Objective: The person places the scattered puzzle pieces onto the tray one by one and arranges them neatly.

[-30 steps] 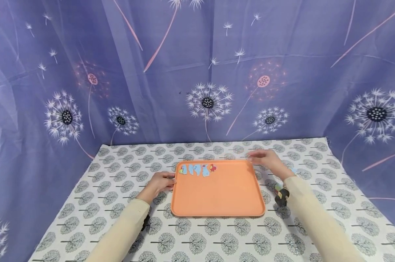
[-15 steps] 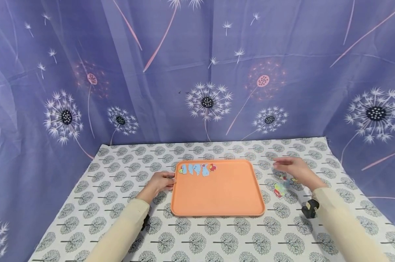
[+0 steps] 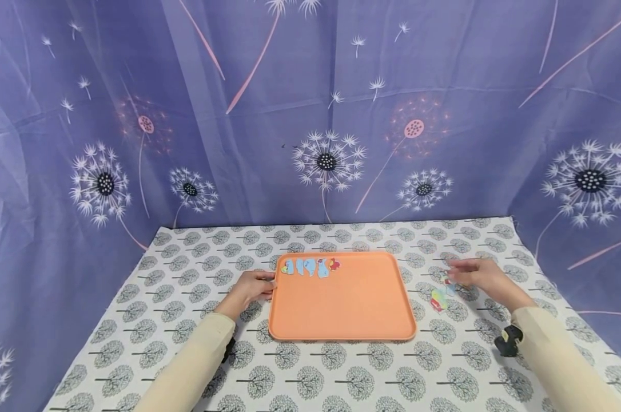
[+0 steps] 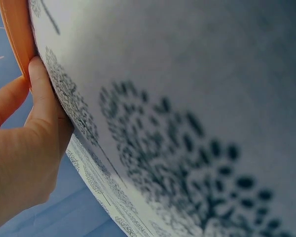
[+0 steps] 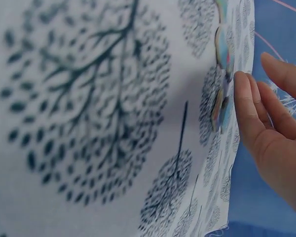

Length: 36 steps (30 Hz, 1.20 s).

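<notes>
Left grip (image 3: 250, 287) on tray (image 3: 341, 309), right grip (image 3: 477, 276) above loose pieces (image 3: 437, 300)

The left grip pinches the orange tray's edge; the tray extends rightward from it. Inside, right of and beyond that grip, lie pale-blue pieces (image 3: 309, 266) and a red piece (image 3: 334, 264). The right grip is wide, thumb apart from fingers (image 5: 246, 101), the loose pieces on the bench (image 3: 362, 380) below and left.

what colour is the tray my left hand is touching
The tray is orange; it shows best in the head view.
</notes>
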Available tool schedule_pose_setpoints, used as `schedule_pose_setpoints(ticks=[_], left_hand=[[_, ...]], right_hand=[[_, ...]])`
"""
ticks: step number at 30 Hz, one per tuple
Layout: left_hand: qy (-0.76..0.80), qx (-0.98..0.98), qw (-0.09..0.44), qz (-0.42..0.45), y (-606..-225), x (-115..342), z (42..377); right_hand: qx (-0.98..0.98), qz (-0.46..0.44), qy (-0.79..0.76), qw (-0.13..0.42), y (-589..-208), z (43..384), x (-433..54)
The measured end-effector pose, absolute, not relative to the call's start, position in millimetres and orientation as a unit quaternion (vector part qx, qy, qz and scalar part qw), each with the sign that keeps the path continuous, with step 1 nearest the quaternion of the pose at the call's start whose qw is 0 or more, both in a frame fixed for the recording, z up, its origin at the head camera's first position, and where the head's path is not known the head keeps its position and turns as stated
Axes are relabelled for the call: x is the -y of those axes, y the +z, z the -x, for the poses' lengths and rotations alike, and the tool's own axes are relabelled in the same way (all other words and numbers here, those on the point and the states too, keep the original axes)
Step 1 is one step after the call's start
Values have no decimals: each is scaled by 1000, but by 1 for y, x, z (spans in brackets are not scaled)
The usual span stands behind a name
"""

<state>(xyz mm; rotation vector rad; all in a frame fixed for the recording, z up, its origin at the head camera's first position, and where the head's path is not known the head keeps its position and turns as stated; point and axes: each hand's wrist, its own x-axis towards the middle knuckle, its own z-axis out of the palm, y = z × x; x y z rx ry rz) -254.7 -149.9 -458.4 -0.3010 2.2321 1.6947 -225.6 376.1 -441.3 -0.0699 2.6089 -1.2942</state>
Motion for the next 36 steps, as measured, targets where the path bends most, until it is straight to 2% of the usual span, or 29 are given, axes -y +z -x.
schedule_pose_setpoints(ticks=[9, 18, 36], left_hand=[[589, -785, 158, 103, -461, 149, 256], [590, -785, 157, 103, -462, 150, 256], [594, -783, 155, 103, -462, 150, 257]], right_hand=[[-883, 20, -450, 135, -450, 224, -376], [-905, 12, -405, 127, -451, 226, -372], [-887, 48, -443, 123, -452, 226, -363]])
